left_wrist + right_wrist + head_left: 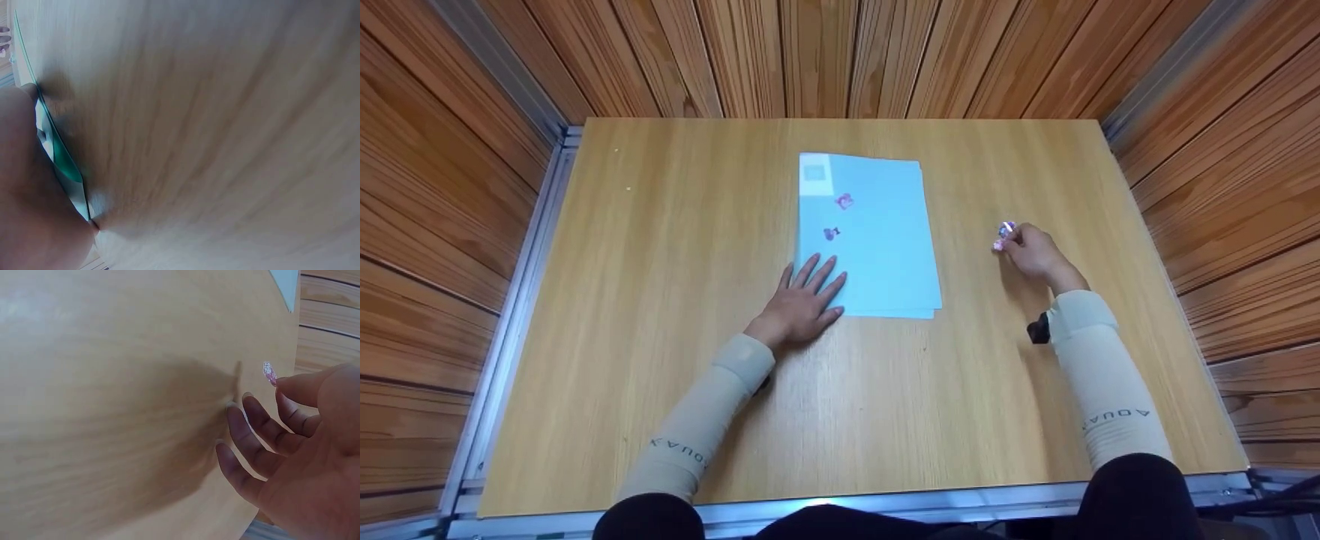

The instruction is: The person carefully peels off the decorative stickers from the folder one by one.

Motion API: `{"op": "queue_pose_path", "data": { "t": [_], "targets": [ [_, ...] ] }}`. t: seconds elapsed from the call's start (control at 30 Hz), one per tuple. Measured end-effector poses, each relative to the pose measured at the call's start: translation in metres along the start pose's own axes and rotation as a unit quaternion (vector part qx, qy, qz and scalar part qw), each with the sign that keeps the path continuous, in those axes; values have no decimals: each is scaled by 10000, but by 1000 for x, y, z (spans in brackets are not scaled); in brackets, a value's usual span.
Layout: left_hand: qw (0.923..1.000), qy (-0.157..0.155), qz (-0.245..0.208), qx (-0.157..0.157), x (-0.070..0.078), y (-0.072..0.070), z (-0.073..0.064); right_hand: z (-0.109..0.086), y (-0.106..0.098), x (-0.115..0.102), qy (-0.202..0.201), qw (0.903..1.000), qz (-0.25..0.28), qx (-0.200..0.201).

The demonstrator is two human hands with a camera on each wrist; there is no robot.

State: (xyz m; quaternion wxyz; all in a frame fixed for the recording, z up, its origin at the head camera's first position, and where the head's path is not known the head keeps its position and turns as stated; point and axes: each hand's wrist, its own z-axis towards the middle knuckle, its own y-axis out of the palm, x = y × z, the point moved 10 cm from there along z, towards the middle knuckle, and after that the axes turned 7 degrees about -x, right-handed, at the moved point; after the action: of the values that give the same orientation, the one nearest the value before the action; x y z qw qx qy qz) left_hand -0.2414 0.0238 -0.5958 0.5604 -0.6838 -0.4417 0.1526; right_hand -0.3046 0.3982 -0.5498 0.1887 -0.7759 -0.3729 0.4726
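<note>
The left hand (pixel 799 309) (fingers splayed) rests on blue paper (pixel 881 236) at its seven o'clock; at three, the right hand (pixel 1033 253) pinches a glittery sticker (pixel 269 372).

Head view: bright; a glare spot marks the metal rail (pixel 945 506) at the near edge of the table (pixel 607 300). Right wrist view: the right hand (pixel 309 467) casts soft shadows across the table. Left wrist view: dimmer; the table grain is blurred.
</note>
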Motion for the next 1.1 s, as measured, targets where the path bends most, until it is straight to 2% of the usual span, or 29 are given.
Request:
{"op": "queue_pose_path", "data": {
  "t": [0.33, 0.57, 0.93, 1.1],
  "targets": [
    [10000, -35, -26, -48, 3, -4, -3, -2, -6, 18, 163, 9989, -441, 43],
    [10000, -39, -31, 28, 1, -6, -2, 2, -11, 27, 319, 9983, -477, 130],
    [10000, -37, -64, 28, 2, -6, -1, 1, -12, 28, 501, 9973, -419, 341],
    [10000, -88, -40, -13, 2, -7, -1, 8, -13, 35, 578, 9966, -451, 369]
  ]
}}
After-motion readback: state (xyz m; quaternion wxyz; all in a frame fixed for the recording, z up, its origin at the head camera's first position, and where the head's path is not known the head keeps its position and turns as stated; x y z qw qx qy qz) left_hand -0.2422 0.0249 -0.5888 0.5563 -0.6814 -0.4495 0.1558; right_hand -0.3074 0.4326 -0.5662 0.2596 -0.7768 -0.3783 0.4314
